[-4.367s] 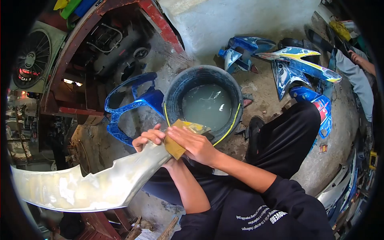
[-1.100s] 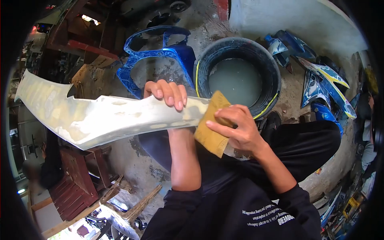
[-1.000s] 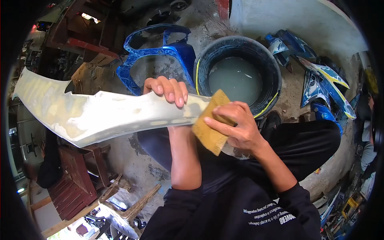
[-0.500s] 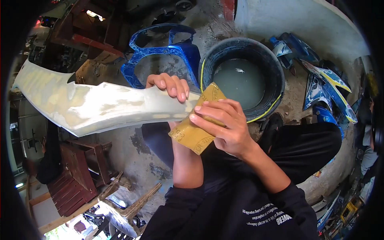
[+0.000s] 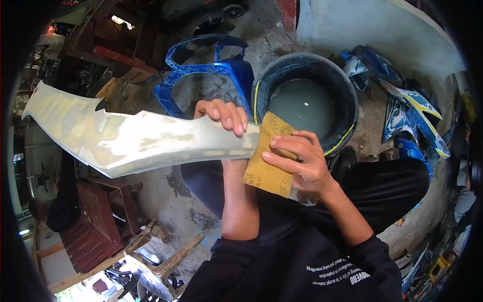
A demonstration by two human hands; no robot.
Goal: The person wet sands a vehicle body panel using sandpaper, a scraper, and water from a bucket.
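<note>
Single view from a head camera, facing forward and steeply down. The wearer's black top [image 5: 287, 256] fills the lower foreground; the hands [image 5: 308, 165] lie close, about mid-frame, with the bucket [image 5: 343, 95] just beyond and a pale wall [image 5: 382, 30] farther off, upper right. Edges curve; corners fall into black.

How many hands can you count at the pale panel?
2: the left hand curls over the pale panel; the right hand holds sandpaper at its narrow end. No others show there.

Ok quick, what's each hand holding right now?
Left hand: closed around the pale body panel.
Right hand: closed on a yellow-brown sandpaper sheet.
</note>
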